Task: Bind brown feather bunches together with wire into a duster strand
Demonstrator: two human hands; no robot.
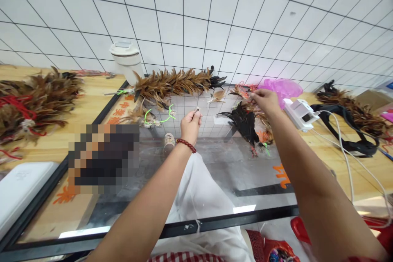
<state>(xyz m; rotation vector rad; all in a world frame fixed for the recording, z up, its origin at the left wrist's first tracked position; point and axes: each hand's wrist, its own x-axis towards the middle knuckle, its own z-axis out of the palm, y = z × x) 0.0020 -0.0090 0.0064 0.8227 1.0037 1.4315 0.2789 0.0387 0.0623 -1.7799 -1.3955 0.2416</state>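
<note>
My left hand (190,125), a beaded bracelet (186,145) at its wrist, is in the middle above the glass tabletop. Its thumb and fingers pinch a tiny pale item that is too small to name. My right hand (265,100) reaches to the right over a pile of loose brown feathers. Its fingertips are closed together at the pile's upper edge, and what is in them is not clear. Black feathers (244,123) lie below that hand. One light brown feather (217,96) lies between the hands. Behind them stretches a long brown feather garland (175,82).
A white lidded bin (125,59) stands by the tiled wall. Green ties (168,115) with feathers lie left of centre. At right are a pink plastic bag (282,88), a white cabled device (301,114) and a black headband (353,131). More feather bundles (39,102) lie at far left.
</note>
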